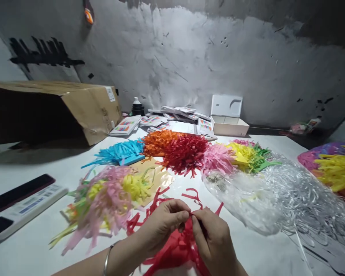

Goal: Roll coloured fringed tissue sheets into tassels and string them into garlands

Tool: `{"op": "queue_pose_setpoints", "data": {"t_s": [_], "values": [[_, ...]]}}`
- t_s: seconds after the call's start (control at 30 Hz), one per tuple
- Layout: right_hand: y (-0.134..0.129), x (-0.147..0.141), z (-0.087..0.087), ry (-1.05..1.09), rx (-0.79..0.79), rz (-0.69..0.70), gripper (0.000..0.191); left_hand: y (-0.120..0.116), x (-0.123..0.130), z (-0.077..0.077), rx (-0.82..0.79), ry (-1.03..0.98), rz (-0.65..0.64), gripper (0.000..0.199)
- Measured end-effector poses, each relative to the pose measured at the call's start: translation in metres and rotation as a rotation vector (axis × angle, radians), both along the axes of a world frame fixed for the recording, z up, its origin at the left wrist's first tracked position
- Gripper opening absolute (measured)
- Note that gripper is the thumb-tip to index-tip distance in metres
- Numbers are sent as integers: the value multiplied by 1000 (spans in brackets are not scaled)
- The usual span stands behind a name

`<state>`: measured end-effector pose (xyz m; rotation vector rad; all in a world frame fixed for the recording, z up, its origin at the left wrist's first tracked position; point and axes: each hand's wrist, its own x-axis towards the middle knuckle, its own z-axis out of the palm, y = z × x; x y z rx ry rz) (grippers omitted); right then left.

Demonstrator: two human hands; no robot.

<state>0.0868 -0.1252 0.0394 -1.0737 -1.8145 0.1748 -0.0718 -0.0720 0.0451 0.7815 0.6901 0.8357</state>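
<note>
Both hands meet over a heap of red tissue-paper fringe [175, 249] at the near middle of the table. My left hand [165, 224], a silver bangle on its wrist, pinches a thin piece of the red tissue paper between thumb and fingertips. Close against it, my right hand [214, 234] has thumb and forefinger closed on the same red bit. Most of the held piece is hidden by the fingers. Loose red strips curl out beyond the hands. Left of them lies a bundle of pink, yellow and green tissue tassels [109, 199].
Blue [119, 150], orange [158, 143], dark red [186, 153], pink [218, 158] and yellow [243, 153] tassels line the middle. Silver tinsel [307, 195] and a clear plastic bag [247, 203] lie right. A cardboard box [92, 111], white open box [230, 126], flat packs [126, 125] and a phone [20, 195] surround them.
</note>
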Motion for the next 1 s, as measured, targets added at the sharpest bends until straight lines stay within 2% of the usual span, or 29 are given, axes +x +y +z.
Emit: {"op": "queue_pose_setpoints", "data": {"t_s": [0.1, 0.2, 0.37, 0.43, 0.6, 0.73, 0.87, 1.0], "values": [[-8, -17, 2, -78, 6, -23, 20, -8, -18, -1, 118, 37, 54, 37], [-14, -26, 3, -124, -49, 34, 20, -14, -35, 1, 219, 101, 46, 36], [-18, -34, 3, -48, -339, 121, 22, -14, -58, 1, 280, 215, -125, 40], [-18, -37, -1, -21, -391, 156, 23, -13, -65, -1, 298, 234, -169, 42], [-17, -43, -18, -68, -308, 175, 18, -11, -75, -3, 457, 348, -183, 33], [-17, -48, -34, -116, -285, 124, 16, -6, -81, -6, 564, 427, -191, 24], [-18, -55, -45, -182, -245, -1, 17, -1, -85, -14, 508, 404, -231, 26], [-14, -59, -43, -131, -231, 75, 17, 0, -87, -17, 492, 441, -222, 30]]}}
